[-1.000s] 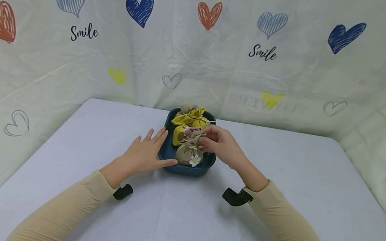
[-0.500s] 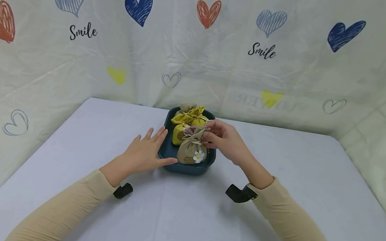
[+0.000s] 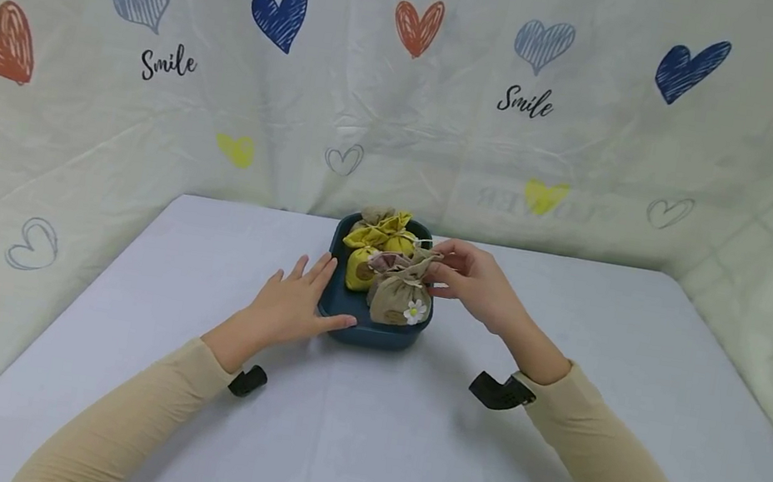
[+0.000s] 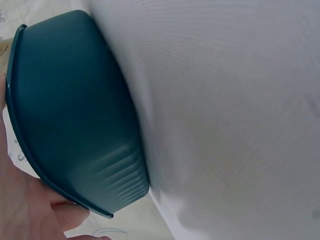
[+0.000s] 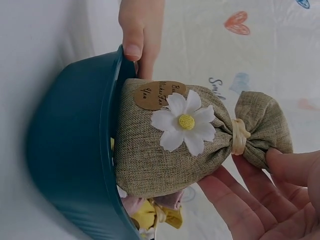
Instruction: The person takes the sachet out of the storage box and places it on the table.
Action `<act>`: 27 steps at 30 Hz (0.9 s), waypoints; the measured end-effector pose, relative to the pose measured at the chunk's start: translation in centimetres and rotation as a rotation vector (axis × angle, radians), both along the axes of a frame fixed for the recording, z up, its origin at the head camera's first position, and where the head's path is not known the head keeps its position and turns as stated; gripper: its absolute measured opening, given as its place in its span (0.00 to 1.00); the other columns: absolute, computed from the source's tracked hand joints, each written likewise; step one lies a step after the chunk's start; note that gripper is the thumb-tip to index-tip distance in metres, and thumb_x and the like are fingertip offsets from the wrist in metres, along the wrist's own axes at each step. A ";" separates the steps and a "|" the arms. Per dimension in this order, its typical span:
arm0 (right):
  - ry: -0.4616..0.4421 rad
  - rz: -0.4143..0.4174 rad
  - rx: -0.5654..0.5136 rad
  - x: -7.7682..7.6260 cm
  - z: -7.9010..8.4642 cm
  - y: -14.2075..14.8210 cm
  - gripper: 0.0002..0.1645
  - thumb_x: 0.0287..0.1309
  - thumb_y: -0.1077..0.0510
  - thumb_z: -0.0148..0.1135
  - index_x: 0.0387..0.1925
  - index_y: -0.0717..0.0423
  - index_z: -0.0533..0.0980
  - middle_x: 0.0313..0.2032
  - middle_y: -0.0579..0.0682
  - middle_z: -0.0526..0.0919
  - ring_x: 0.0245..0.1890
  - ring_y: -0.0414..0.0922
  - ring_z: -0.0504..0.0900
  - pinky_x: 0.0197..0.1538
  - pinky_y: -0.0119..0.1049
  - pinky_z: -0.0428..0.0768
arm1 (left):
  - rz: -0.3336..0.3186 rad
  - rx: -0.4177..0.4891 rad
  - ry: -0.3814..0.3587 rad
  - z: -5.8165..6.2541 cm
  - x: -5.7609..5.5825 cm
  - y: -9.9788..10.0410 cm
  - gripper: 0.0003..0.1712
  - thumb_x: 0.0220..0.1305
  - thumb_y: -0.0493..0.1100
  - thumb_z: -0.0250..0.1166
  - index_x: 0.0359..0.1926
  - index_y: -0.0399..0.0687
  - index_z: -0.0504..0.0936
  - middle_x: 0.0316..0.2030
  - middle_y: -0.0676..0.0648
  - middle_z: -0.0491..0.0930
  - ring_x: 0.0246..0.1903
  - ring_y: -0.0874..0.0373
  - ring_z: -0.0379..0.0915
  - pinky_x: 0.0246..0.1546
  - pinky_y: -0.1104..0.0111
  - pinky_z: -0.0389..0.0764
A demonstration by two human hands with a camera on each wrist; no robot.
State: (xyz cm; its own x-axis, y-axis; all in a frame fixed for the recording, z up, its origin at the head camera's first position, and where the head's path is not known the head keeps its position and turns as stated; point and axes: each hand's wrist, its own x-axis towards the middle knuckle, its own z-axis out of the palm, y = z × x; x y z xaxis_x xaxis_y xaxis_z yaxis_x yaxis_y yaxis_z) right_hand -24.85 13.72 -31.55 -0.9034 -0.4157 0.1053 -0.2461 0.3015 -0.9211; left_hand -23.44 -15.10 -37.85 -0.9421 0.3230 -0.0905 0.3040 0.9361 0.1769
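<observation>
A beige burlap pouch (image 3: 395, 301) with a white daisy and a tied neck stands upright at the near right of a dark blue-green basin (image 3: 371, 338). My right hand (image 3: 476, 287) pinches its gathered top between thumb and fingers. In the right wrist view the pouch (image 5: 165, 135) shows an oval brown tag, and its bottom is about level with the basin's rim (image 5: 106, 130). My left hand (image 3: 286, 309) is spread, its fingers along the basin's left rim and its thumb over the near edge. In the left wrist view the basin's outer wall (image 4: 75, 100) hides most of the fingers.
Behind the beige pouch, the basin holds yellow pouches (image 3: 360, 272), a pinkish one (image 3: 387, 261) and another beige one (image 3: 377, 214) at the far end. A white-covered table (image 3: 355, 438) lies beneath. A curtain printed with hearts (image 3: 278, 17) hangs just behind its far edge.
My right hand has moved right and slightly away, bringing the beige pouch toward the basin's right rim and a little higher. My left hand and the basin have stayed in place.
</observation>
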 end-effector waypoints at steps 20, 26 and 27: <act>0.058 -0.082 -0.035 0.4 1.0 2.6 0.16 0.76 0.67 0.53 0.59 0.74 0.71 0.54 0.70 0.80 0.51 0.58 0.86 0.48 0.41 0.85 | 0.004 0.015 -0.005 0.0 0.2 -0.2 0.65 0.64 0.81 0.52 0.83 0.43 0.43 0.81 0.43 0.42 0.78 0.37 0.37 0.71 0.36 0.50; 0.080 -0.112 -0.049 0.6 1.0 3.5 0.16 0.76 0.67 0.53 0.59 0.74 0.71 0.55 0.70 0.79 0.46 0.42 0.86 0.49 0.40 0.85 | 0.001 0.016 -0.006 0.1 0.0 0.0 0.64 0.64 0.81 0.52 0.83 0.44 0.43 0.81 0.44 0.41 0.78 0.37 0.37 0.71 0.36 0.49; 0.080 -0.120 -0.052 0.7 1.0 3.6 0.16 0.76 0.67 0.53 0.59 0.75 0.70 0.55 0.70 0.79 0.46 0.40 0.86 0.49 0.40 0.85 | 0.001 0.016 -0.006 0.1 0.0 0.0 0.64 0.64 0.81 0.52 0.83 0.44 0.43 0.81 0.44 0.42 0.78 0.37 0.37 0.71 0.36 0.49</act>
